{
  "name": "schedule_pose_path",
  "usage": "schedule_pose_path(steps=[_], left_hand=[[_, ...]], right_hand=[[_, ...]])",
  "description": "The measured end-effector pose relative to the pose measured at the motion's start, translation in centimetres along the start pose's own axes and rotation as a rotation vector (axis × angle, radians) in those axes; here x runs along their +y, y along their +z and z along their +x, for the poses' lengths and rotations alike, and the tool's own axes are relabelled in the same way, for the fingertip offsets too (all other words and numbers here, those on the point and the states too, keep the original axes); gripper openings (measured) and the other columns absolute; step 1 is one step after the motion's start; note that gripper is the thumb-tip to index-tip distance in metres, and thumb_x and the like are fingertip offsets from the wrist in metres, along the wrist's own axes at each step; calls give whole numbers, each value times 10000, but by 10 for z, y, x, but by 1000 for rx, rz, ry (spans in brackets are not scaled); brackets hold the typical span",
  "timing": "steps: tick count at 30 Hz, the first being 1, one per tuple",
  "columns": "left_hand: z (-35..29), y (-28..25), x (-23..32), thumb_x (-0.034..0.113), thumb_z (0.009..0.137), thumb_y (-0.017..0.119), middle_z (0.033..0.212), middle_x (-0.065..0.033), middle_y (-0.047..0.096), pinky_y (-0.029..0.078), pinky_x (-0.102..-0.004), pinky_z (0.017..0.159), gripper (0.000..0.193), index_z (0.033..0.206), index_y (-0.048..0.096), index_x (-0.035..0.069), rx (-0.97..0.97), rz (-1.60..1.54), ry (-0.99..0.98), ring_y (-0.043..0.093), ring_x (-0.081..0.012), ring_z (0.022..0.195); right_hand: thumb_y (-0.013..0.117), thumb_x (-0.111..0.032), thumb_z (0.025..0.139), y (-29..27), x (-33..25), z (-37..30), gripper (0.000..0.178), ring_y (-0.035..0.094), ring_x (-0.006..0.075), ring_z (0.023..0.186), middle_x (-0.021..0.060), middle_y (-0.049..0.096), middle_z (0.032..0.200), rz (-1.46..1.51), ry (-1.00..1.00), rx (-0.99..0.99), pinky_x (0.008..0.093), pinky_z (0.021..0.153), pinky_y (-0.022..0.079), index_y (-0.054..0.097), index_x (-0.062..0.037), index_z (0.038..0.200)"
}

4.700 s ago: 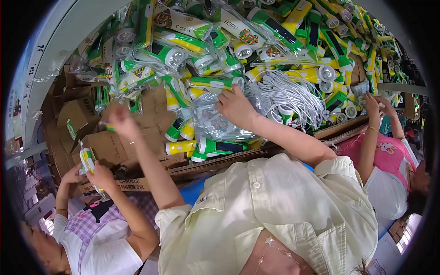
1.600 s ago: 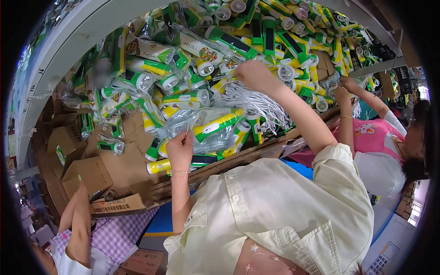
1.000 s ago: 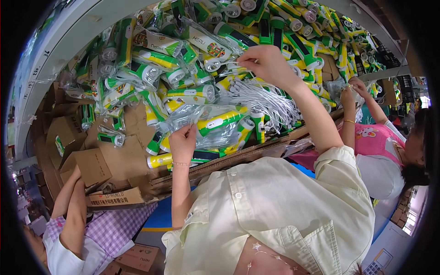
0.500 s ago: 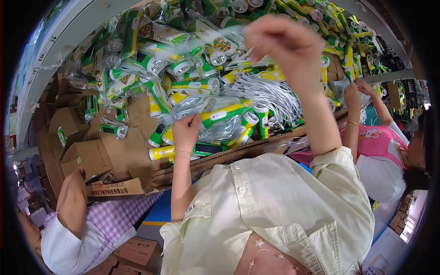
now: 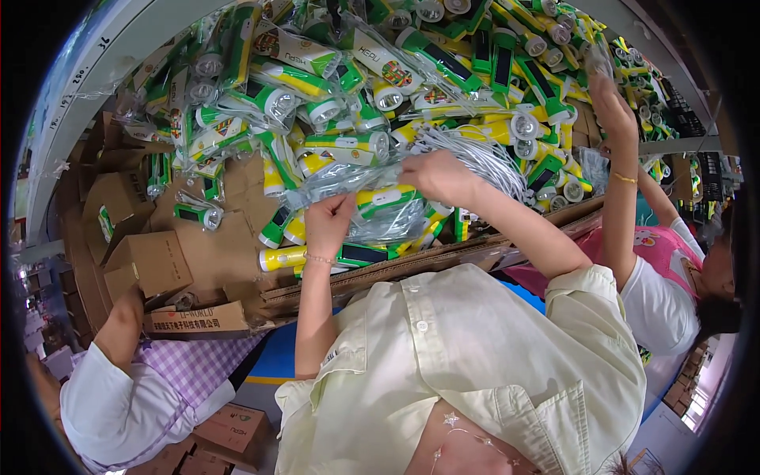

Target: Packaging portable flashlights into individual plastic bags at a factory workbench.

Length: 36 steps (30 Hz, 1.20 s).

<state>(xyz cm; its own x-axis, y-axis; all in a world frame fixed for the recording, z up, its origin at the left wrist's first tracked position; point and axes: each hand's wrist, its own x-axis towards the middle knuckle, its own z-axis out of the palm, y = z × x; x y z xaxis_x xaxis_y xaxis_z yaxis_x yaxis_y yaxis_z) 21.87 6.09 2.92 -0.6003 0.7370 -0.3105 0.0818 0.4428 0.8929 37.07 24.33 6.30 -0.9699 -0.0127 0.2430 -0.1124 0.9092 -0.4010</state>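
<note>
My left hand (image 5: 328,227) is closed, thumb and fingers pinching the edge of a clear plastic bag (image 5: 344,180). A green, yellow and white flashlight (image 5: 386,198) lies just beyond it among the clear film; whether it is inside the bag I cannot tell. My right hand (image 5: 445,176) is over the far end of this flashlight with its fingers curled in, and what they hold is hidden. Right behind the right hand lies a bundle of white cables (image 5: 495,165). Below my left hand rest a flashlight with a dark panel (image 5: 364,254) and a yellow flashlight (image 5: 281,259).
Bagged and loose flashlights (image 5: 309,71) heap up across the far side. A cardboard edge (image 5: 475,252) runs along the near side. At left stand open cardboard boxes (image 5: 158,267) and a co-worker's arm (image 5: 123,328). Another co-worker's raised hand (image 5: 613,107) is at right.
My right hand has come down from above the heap to the flashlight's end. My left hand stays nearly in place. The right co-worker's hand has risen toward the heap.
</note>
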Motion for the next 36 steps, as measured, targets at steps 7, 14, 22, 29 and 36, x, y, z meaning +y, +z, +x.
schedule_pose_path(steps=[7,14,22,29,36], left_hand=[[2,7,6,197,855,626,485,19,496,315,-226,389,231,841,686,-25,56,92,180,412,-31,407],[3,4,-8,188,859,602,450,1,474,314,-242,387,274,685,629,-22,25,154,154,424,-46,389],[2,1,6,197,853,592,465,-61,507,359,-287,415,254,734,623,-25,-29,101,88,467,-118,375],[6,4,-15,173,859,604,469,14,482,310,-233,380,254,713,644,-31,3,-5,126,425,-53,385],[5,0,-3,140,845,601,506,-7,528,342,-242,381,205,783,663,-46,-82,-91,2,466,-69,398]], right_hand=[[615,-102,676,-7,-22,24,121,628,246,739,76,595,849,-557,317,-527,358,560,494,639,-58,787],[598,-122,688,-33,-21,11,161,603,170,682,7,567,1009,-185,-179,-226,334,530,482,631,-120,845],[580,-181,664,3,-25,-26,78,526,133,741,-3,489,831,-291,-507,-255,264,557,459,587,-114,704],[618,-129,690,-27,-25,-3,132,584,154,663,7,568,793,135,-211,-98,302,511,469,648,-110,817],[669,-49,779,-68,-78,87,161,637,100,638,54,671,747,959,167,477,229,560,492,708,-76,933]])
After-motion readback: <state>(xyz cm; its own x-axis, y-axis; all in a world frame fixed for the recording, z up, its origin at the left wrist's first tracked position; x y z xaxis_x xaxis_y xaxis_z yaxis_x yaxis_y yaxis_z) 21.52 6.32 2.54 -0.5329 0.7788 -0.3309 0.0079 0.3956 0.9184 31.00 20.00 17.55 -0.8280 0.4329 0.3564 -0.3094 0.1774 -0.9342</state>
